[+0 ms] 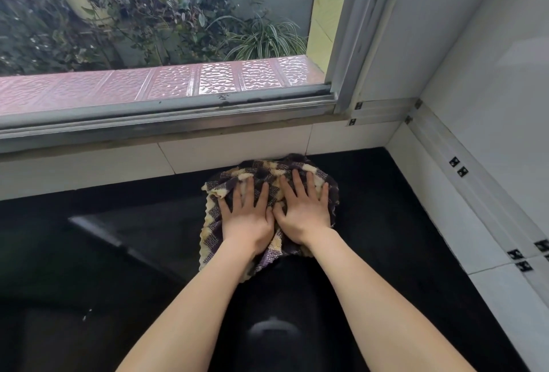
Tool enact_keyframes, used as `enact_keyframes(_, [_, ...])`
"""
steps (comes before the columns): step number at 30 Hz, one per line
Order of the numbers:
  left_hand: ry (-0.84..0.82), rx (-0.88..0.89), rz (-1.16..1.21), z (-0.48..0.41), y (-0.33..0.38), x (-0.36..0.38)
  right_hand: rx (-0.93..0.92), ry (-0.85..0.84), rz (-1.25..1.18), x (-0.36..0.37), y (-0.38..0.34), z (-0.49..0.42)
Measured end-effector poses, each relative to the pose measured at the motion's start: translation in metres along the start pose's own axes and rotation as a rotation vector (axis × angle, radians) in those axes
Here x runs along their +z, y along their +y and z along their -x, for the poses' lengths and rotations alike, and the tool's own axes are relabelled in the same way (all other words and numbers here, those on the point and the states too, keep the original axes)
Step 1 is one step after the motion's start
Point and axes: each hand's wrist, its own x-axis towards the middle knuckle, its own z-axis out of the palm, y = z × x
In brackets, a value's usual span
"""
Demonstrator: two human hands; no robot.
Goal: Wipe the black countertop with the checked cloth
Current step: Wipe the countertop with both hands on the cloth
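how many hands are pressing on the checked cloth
2. The left hand lies flat on the checked cloth's left half, the right hand flat on its right half, side by side, fingers spread, on the black countertop near the window.

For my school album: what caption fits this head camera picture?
Both hands, left and right, press a checked cloth flat on the black countertop.
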Motion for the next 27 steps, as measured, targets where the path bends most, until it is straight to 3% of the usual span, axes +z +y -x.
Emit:
enact_keyframes(13, [-0.091,-0.046,-0.053,-0.025,0.018,-0.006,-0.014,-0.083,0.044,-0.011,0.021,-0.019])
enact_keyframes(27, [-0.079,0.112,-0.019,0.029,0.06,0.013,0.069,-0.08,0.069,-0.013,0.06,0.052])
